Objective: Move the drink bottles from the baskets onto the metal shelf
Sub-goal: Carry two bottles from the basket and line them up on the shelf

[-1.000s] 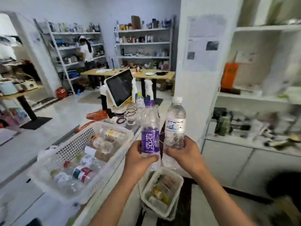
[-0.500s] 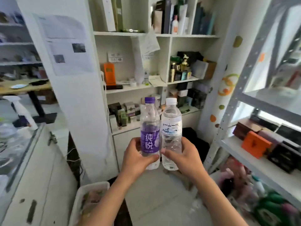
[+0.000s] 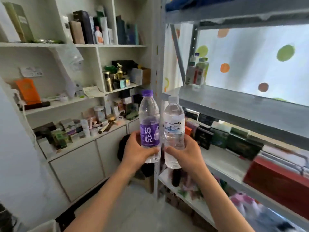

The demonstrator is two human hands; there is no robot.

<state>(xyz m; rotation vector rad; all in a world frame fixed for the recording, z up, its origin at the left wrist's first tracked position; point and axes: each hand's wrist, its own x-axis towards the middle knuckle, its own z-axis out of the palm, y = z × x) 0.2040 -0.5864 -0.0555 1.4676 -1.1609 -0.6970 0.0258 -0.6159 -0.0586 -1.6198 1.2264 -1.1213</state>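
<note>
So I've got a bottle in each hand, both upright and held out in front of me, side by side and nearly touching. My left hand (image 3: pixel 139 152) is wrapped around the lower half of the purple-label bottle (image 3: pixel 149 125), thumb across the front just under the label, and the rest of my fingers (image 3: pixel 133 136) curl round the far side. My right hand (image 3: pixel 185 154) does the same with the white-cap bottle (image 3: pixel 173 131): thumb across the front low down, fingers closed around the back. Both grips are snug on the bottles, nothing loose.

Count: two bottles in my hands, one purple cap, one white cap, both clear and looking full. There's also a small cluster of bottles (image 3: pixel 197 72) already standing at the left end of the metal shelf (image 3: pixel 234 104); I make out about three, but they're blurry, so don't quote me.

Around me, left to right: a white wall unit (image 3: pixel 93 46) crammed with boxes, jars and bits, with cabinet doors below. Then the grey upright post (image 3: pixel 158 72) of the metal shelf sits right behind my two bottles. The middle tier past it is mostly bare grey surface. The tier below has a row of dark boxes (image 3: pixel 222 138) and a red box (image 3: pixel 275 180) near the right edge.
</note>
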